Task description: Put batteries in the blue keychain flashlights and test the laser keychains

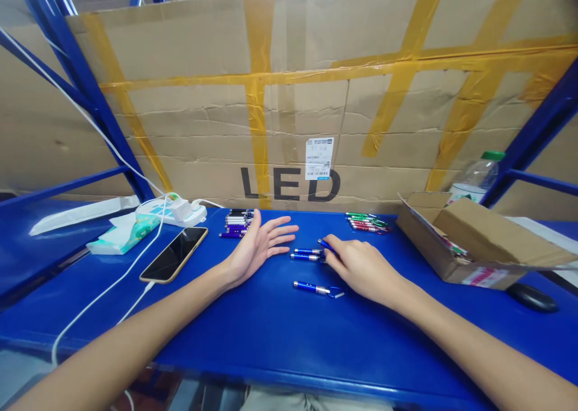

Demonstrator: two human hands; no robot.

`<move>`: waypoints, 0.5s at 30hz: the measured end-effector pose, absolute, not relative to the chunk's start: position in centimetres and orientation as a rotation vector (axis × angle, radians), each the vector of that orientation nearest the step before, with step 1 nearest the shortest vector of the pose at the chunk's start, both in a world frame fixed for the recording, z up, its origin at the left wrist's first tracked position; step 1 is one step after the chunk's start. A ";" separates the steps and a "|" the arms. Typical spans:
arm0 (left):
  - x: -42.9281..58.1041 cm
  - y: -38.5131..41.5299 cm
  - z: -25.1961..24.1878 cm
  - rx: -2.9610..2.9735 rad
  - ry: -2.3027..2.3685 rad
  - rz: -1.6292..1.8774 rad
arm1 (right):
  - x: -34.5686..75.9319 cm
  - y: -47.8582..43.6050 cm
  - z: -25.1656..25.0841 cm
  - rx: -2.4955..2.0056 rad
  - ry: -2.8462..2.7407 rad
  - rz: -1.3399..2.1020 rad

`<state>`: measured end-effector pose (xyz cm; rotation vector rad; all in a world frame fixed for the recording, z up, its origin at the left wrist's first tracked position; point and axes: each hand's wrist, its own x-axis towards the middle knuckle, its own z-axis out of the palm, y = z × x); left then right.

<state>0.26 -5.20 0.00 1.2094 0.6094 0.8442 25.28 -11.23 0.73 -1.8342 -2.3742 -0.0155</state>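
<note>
My left hand (262,242) lies palm up on the blue table (271,333), fingers spread, holding nothing. My right hand (356,263) rests palm down beside it, fingertips pinched on a small blue pen light (326,245). Two more blue pen lights (306,254) lie just left of those fingertips. Another blue pen light (316,289) lies nearer me, by the right wrist. A pile of purple and dark pen lights (237,221) sits behind the left hand.
Green and red pen lights (366,222) lie at the back. An open cardboard box (474,242) stands on the right, a plastic bottle (474,179) behind it, a black mouse (531,296) near it. A phone (174,254), tissue pack (121,233) and power strip (174,211) are on the left.
</note>
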 end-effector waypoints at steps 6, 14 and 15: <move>0.3 -5.3 0.0 1.209 0.612 0.848 | 24.3 -12.4 0.5 -1.521 -2.525 0.221; 0.3 -5.3 0.0 1.209 0.610 0.856 | 24.8 -12.0 -0.1 -1.379 -2.580 0.214; 0.3 -5.3 0.0 1.209 0.610 0.857 | 25.0 -11.9 -0.2 -1.362 -2.586 0.196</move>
